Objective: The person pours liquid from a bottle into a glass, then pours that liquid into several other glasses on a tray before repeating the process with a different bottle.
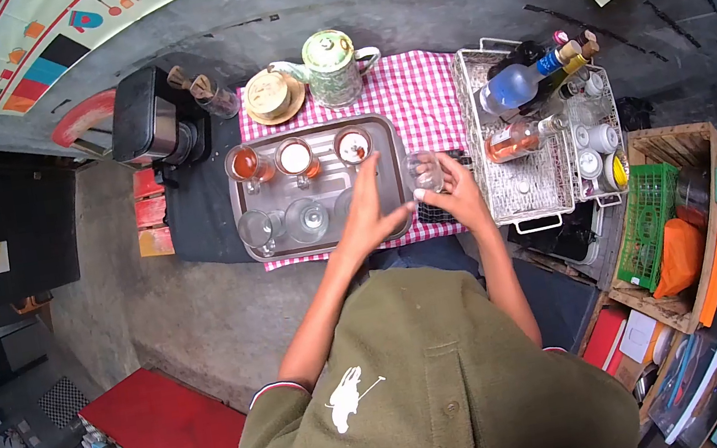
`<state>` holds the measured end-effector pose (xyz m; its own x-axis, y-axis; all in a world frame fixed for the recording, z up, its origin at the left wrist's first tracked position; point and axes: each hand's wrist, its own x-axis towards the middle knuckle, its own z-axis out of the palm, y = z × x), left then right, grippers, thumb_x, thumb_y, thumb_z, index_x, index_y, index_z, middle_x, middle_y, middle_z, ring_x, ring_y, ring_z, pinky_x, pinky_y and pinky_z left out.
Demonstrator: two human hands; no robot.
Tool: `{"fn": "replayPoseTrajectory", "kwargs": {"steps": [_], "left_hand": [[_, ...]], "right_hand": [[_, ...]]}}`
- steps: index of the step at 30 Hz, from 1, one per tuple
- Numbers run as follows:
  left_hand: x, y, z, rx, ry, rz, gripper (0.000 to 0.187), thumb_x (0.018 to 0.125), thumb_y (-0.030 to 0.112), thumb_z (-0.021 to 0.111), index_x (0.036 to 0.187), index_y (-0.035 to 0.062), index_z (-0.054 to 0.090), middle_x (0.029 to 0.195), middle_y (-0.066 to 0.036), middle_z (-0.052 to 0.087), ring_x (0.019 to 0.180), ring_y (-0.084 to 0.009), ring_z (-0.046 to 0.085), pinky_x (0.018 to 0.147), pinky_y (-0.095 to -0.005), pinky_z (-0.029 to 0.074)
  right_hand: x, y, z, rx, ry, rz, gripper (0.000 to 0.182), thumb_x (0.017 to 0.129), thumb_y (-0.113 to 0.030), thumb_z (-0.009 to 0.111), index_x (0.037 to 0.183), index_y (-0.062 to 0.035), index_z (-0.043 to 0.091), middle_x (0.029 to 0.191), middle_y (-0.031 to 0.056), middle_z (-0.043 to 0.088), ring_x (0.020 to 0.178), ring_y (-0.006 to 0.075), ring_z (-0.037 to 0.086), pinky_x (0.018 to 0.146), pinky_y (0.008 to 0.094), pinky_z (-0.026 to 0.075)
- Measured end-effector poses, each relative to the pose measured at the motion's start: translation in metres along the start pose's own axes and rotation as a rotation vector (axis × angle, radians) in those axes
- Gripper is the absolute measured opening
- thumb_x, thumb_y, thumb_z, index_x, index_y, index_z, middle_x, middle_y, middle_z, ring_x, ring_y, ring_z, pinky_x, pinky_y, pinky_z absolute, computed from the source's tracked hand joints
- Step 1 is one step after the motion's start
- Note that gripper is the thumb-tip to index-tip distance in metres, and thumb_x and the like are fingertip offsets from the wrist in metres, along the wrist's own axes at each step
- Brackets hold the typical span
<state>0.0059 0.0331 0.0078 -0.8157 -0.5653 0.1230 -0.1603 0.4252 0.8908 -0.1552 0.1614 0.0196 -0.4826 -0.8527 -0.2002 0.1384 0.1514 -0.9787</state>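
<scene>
My right hand (461, 199) is closed around a clear glass (422, 168) just past the tray's right edge. My left hand (368, 215) has its fingers stretched out over the right part of the brown tray (239, 200), with its thumb pointing toward that glass. Behind my left fingers, an empty-looking glass (343, 204) is partly hidden. Two more clear glasses, one at the left (257, 230) and one beside it (307, 220), stand in the front row. Along the back are a glass of reddish-brown drink (245, 162), a white-topped glass (295, 156) and a glass with white and reddish contents (353, 145).
A patterned teapot (333, 70) and a lidded cup on a saucer (269, 96) stand behind the tray on a checked cloth (422, 89). At right, a white wicker basket (548, 186) holds bottles. A black coffee machine (146, 117) stands at left.
</scene>
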Motion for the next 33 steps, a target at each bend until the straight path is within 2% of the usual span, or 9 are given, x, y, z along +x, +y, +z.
{"fn": "replayPoseTrajectory", "kwargs": {"steps": [7,10,13,17,22,25,29,30,33], "left_hand": [[-0.007,0.005,0.035,-0.164,-0.020,-0.036,0.085,0.076,0.016,0.079,0.145,-0.0018,0.033,0.141,-0.025,0.046,0.133,-0.0412,0.047,0.108,-0.0447,0.041],[0.000,0.016,0.042,-0.156,0.059,-0.035,0.077,0.076,0.011,0.077,0.141,-0.0014,0.038,0.132,-0.024,0.054,0.125,-0.0394,0.055,0.101,-0.0433,0.047],[0.002,0.033,0.050,-0.173,0.104,-0.085,0.070,0.078,0.011,0.076,0.138,0.0004,0.040,0.126,-0.023,0.059,0.120,-0.0382,0.060,0.097,-0.0423,0.050],[0.005,0.043,0.072,-0.270,0.120,-0.133,0.064,0.081,0.012,0.076,0.134,0.0020,0.043,0.120,-0.022,0.063,0.115,-0.0375,0.064,0.094,-0.0410,0.051],[0.002,0.054,0.114,-0.329,0.236,-0.180,0.063,0.081,0.013,0.077,0.133,0.0017,0.043,0.118,-0.017,0.065,0.110,-0.0220,0.066,0.092,-0.0357,0.052],[-0.002,0.055,0.139,-0.425,0.305,-0.194,0.065,0.080,0.013,0.079,0.133,0.0004,0.043,0.120,-0.016,0.063,0.111,-0.0203,0.064,0.094,-0.0345,0.052],[-0.001,0.062,0.166,-0.583,0.377,-0.204,0.066,0.078,0.002,0.078,0.135,0.0013,0.044,0.123,-0.010,0.056,0.114,-0.0170,0.058,0.097,-0.0318,0.050],[0.001,0.067,0.168,-0.589,0.381,-0.188,0.065,0.079,-0.004,0.076,0.136,0.0016,0.044,0.123,-0.008,0.056,0.115,-0.0156,0.058,0.099,-0.0309,0.049],[0.006,0.070,0.182,-0.825,0.378,-0.235,0.068,0.077,-0.009,0.074,0.137,0.0006,0.044,0.123,-0.006,0.054,0.114,-0.0137,0.056,0.098,-0.0280,0.048]], "right_hand": [[-0.004,0.002,0.002,-0.106,-0.095,-0.041,0.068,0.076,-0.021,0.082,0.134,-0.0046,0.051,0.123,0.0098,0.063,0.117,0.0193,0.060,0.100,0.0390,0.049],[-0.003,0.004,-0.005,-0.127,-0.121,-0.032,0.070,0.075,-0.021,0.082,0.136,-0.0072,0.051,0.125,0.0089,0.062,0.118,0.0200,0.060,0.099,0.0393,0.048],[-0.005,-0.001,-0.017,-0.100,-0.164,-0.012,0.072,0.075,-0.008,0.078,0.139,-0.0027,0.046,0.130,0.0092,0.055,0.122,0.0181,0.055,0.101,0.0349,0.047],[-0.010,0.001,-0.041,-0.157,-0.130,-0.086,0.073,0.074,-0.017,0.080,0.140,-0.0079,0.050,0.131,0.0074,0.059,0.119,0.0205,0.058,0.092,0.0358,0.050],[-0.020,-0.008,-0.081,-0.033,-0.244,-0.038,0.075,0.080,-0.022,0.081,0.143,-0.0027,0.046,0.130,0.0113,0.057,0.120,0.0193,0.056,0.091,0.0345,0.050],[-0.028,-0.006,-0.107,-0.040,-0.233,0.011,0.072,0.082,-0.022,0.080,0.143,-0.0034,0.046,0.131,0.0111,0.057,0.118,0.0193,0.056,0.092,0.0341,0.050],[-0.036,-0.001,-0.145,-0.016,-0.171,-0.021,0.041,0.089,-0.016,0.073,0.124,-0.0026,0.059,0.118,0.0089,0.064,0.108,0.0159,0.061,0.092,0.0317,0.049],[-0.040,-0.004,-0.151,0.018,-0.073,-0.036,0.023,0.092,-0.011,0.068,0.112,-0.0018,0.062,0.108,0.0058,0.065,0.100,0.0120,0.062,0.090,0.0287,0.048],[-0.047,-0.003,-0.176,0.110,0.048,-0.146,0.016,0.094,-0.009,0.066,0.107,-0.0010,0.061,0.103,0.0035,0.063,0.095,0.0090,0.059,0.086,0.0256,0.047]]}}
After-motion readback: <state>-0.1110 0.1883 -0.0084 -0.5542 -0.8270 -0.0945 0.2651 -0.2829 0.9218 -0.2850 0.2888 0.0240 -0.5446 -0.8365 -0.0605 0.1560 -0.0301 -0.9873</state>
